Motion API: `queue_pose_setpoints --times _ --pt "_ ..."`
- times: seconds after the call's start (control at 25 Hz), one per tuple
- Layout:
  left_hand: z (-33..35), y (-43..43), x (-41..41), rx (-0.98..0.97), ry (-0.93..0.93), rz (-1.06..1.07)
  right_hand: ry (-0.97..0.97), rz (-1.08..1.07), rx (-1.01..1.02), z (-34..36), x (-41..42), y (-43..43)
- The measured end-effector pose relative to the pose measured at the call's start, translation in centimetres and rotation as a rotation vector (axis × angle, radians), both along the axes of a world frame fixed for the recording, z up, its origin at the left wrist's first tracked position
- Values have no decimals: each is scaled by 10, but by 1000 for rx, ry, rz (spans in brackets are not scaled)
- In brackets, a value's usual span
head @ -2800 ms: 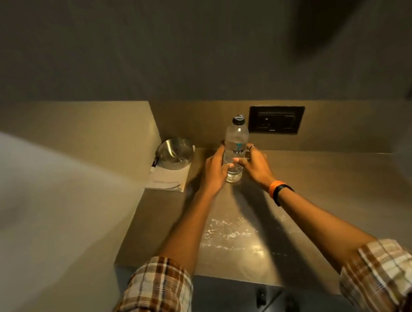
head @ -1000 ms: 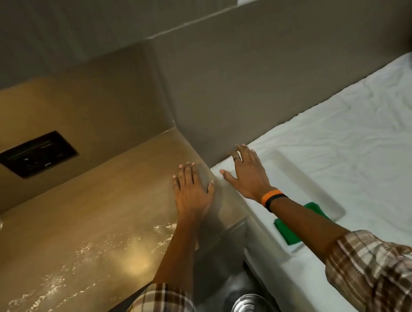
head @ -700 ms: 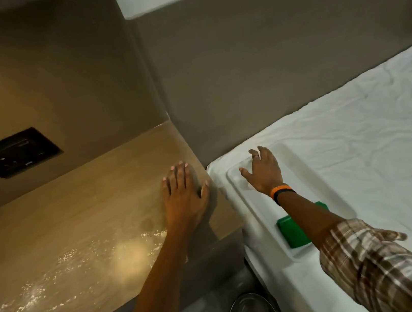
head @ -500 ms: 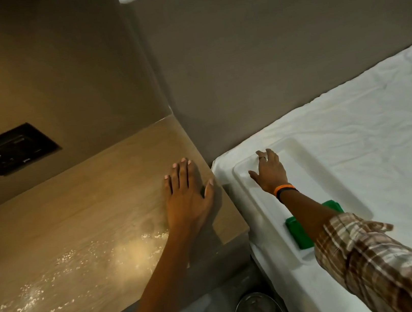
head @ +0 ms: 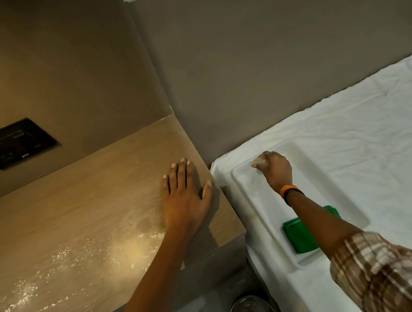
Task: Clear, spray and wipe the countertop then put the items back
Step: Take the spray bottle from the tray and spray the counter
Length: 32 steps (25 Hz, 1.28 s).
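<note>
The right hand (head: pixel 275 169), flat over the white tray (head: pixel 340 205) half a second ago, is now curled at the tray's far end around something pale and clear that I cannot identify, while the left hand (head: pixel 184 199) stays spread flat on the countertop (head: pixel 74 215), where wet droplets glisten. A green cloth (head: pixel 302 235) lies in the tray's near end, partly under the forearm. The dark wall socket panel (head: pixel 10 143) carries small markings too blurred to read.
</note>
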<state>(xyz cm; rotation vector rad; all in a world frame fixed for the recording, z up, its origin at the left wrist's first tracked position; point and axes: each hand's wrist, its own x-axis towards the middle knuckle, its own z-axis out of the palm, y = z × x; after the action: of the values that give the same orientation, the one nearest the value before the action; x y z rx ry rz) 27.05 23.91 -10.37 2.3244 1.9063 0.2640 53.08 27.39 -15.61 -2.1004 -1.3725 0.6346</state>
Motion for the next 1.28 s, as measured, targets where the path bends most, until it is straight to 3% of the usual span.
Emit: queue_pose_setpoints --times 0.24,0.4,0.48,0.56,0.72,0.92,1.08,1.16,1.28 --pt "20 -5 0 -102 15 -27 227 -133 445 116 -27 -67" --pt "44 -9 -3 -211 48 -64 550 40 724 203 -81 -104" --pt "53 -21 -18 -178 36 -61 758 190 737 228 -116 -118" --pt "58 -38 -46 -114 37 -40 826 280 693 239 -155 -132" --pt "62 -73 -133 -26 38 64 695 313 492 214 -236 -149" --pt "69 -136 -309 0 25 294 389 401 274 172 -349 -167" --pt "69 -187 -459 -1 54 455 132 567 230 157 -442 -191" --pt "64 -206 -525 -28 28 507 118 686 212 150 -496 -212" --pt "48 -220 -576 -106 -47 455 -43 873 157 137 -564 -243"
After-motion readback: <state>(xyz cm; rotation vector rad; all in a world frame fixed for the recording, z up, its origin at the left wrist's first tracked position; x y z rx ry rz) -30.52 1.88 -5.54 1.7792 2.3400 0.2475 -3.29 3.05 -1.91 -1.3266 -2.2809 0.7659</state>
